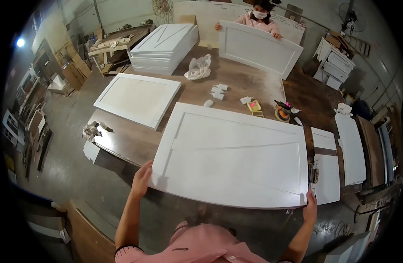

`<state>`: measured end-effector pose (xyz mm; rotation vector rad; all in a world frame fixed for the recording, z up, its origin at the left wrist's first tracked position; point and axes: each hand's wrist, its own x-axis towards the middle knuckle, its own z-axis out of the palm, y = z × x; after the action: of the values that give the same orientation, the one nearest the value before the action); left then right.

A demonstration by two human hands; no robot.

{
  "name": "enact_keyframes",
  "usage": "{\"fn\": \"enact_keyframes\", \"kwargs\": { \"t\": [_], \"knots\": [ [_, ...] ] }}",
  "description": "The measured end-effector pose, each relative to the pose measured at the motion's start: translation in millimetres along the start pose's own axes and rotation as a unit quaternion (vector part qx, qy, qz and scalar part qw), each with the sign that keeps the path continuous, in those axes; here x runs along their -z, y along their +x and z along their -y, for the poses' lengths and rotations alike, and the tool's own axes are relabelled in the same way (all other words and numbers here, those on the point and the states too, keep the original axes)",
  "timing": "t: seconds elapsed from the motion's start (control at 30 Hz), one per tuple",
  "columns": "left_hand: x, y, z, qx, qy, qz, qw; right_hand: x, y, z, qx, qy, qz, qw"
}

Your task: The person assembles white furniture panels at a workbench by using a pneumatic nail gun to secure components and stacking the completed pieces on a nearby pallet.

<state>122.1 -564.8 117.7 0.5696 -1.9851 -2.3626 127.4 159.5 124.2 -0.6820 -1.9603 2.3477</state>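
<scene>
Between my two hands is a large white framed cabinet door panel (236, 162), with a slanted strip across its recessed face. My left hand (142, 177) grips its left edge near the front corner, fingertips hidden under the panel. On the right edge, my right hand (310, 206) is closed around the near corner. The panel's far part is over the brown worktable (140, 142) and its near edge juts towards me. Beyond it lie small white bottles (217, 93), a yellow box (254, 107) with something pink, and an orange-and-black sander (282, 113).
Another white panel (138, 98) lies at the left, with a stack of white panels (164, 46) behind. Across the table, a masked co-worker (259, 19) holds a framed panel (259, 48) tilted up. A crumpled white cloth (198, 68) is mid-table. More boards (350, 149) stand at right.
</scene>
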Motion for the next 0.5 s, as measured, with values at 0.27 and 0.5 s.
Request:
{"fn": "enact_keyframes", "kwargs": {
  "t": [0.27,0.5],
  "knots": [
    [-23.1,-87.8,-8.2,-0.127,0.155,-0.059,0.978,-8.5,-91.9,-14.0,0.011,-0.121,-0.094,0.988],
    [4.9,-147.9,-52.0,0.076,0.224,-0.014,0.972,18.1,-170.1,-10.0,0.000,-0.126,-0.123,0.984]
  ]
}}
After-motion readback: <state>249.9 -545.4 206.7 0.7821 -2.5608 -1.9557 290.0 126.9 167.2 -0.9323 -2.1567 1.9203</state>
